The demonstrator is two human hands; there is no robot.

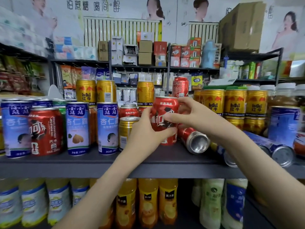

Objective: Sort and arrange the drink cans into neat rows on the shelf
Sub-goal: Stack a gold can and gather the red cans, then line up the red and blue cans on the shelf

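A: Where is the red can (163,104) being held?
B: Upright at mid-shelf (99,162). It is being gripped low by the left hand (145,129) and pinched in front by the right hand (191,116). It is probably slick and thin-walled, so the sides are being favoured.
A: Room?
B: It is being crowded by a gold can (126,129) on the left and a toppled can (193,141) on the right. Bare shelf is showing only frontward.

head view faces the shelf (99,162) front-on, close, from slightly above.
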